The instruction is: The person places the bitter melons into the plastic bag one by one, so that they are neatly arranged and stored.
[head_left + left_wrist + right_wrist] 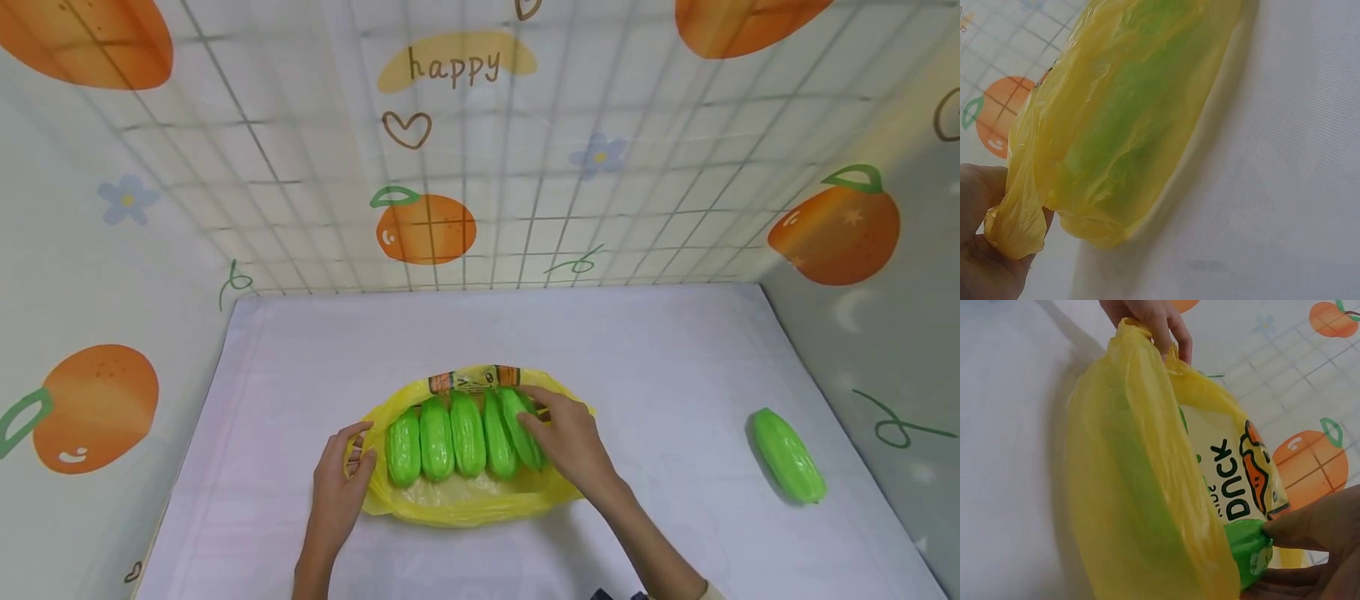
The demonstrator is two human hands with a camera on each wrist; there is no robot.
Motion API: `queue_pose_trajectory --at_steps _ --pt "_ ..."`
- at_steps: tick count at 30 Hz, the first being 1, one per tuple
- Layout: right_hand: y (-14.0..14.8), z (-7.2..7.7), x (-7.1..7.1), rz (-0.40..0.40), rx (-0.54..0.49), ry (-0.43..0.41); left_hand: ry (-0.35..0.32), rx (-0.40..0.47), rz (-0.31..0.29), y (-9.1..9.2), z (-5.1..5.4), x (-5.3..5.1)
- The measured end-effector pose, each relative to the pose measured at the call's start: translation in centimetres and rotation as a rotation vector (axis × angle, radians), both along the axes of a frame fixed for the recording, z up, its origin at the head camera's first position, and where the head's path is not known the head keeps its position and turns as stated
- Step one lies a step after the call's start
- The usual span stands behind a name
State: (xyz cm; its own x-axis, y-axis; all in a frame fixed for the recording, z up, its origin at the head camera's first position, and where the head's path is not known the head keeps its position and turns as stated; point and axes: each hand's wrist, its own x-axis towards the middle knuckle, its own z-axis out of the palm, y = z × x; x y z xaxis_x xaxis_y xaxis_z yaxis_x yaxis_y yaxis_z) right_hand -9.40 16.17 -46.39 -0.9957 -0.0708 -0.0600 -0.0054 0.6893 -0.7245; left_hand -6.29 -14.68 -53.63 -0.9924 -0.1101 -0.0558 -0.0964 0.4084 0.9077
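Note:
A yellow plastic bag lies with its mouth spread wide on the table. Inside it, several bright green cucumbers lie side by side in a row. My left hand grips the bag's left end; in the left wrist view the gathered yellow film passes between thumb and fingers. At the bag's right end, my right hand pinches the rightmost cucumber, which leans against its neighbour. The right wrist view shows the thumb on that green cucumber, beside the bag's printed duck panel.
Another green cucumber lies on the white tabletop at the far right, outside the bag. Patterned walls with printed oranges enclose the back and sides. A small dark object shows at the bottom edge.

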Motion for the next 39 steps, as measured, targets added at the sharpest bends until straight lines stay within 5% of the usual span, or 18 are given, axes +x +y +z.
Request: queue_pose_trajectory --at_steps 19,30,39 --pt "0.6 -0.3 -1.2 0.087 0.085 -0.052 0.025 0.007 -0.005 0.1 -0.1 0.0" --pt "0.3 -0.3 -2.1 0.107 0.22 -0.177 0.022 0.025 -0.006 0.2 0.0 0.0" --pt "0.4 0.1 -1.3 0.127 0.208 -0.128 0.021 0.013 -0.005 0.1 -0.1 0.1"
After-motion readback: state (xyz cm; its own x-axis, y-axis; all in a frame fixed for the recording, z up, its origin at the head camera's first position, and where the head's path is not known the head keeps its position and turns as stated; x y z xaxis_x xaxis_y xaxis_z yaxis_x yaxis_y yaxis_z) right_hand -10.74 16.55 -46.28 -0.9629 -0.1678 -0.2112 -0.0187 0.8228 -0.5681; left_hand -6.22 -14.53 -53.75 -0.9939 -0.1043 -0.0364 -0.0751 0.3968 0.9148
